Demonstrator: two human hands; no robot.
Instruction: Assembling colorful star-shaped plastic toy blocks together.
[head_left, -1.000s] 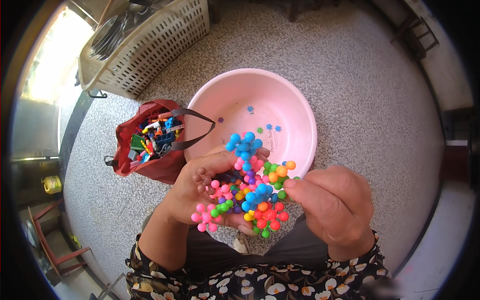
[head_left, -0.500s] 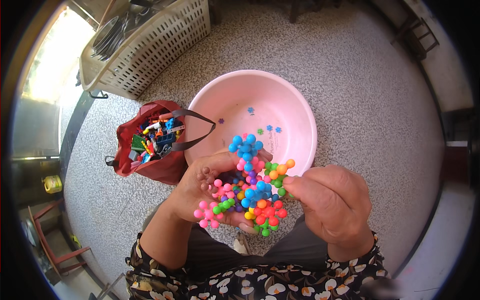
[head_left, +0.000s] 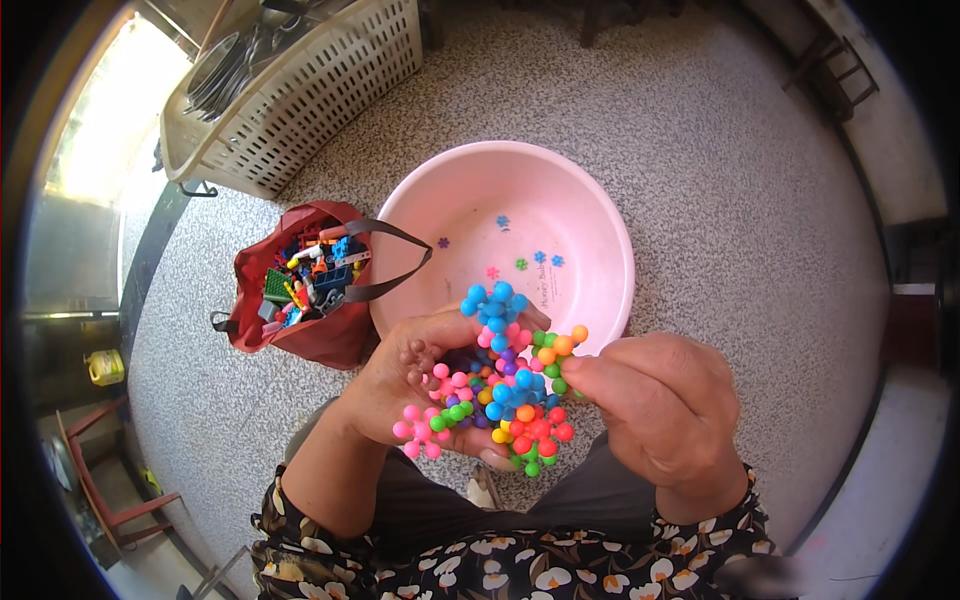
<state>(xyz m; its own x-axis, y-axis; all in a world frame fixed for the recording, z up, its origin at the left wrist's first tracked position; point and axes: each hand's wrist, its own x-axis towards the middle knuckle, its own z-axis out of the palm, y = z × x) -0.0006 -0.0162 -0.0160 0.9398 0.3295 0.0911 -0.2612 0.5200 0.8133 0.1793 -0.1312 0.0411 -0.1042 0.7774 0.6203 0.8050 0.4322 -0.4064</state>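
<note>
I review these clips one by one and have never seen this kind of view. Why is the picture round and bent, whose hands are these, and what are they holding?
A fisheye camera on the person's head looks down, bending straight edges. Both hands are the wearer's own. The left hand cups a cluster of colourful knobbly connector toys; the right hand pinches its right edge. Beyond them on the speckled floor sit a pink basin with a few loose pieces, a red bag of building bricks and a cream plastic basket.

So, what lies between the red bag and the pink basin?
Nothing: in the head view the red bag touches the pink basin, its dark strap lying against the rim.
</note>
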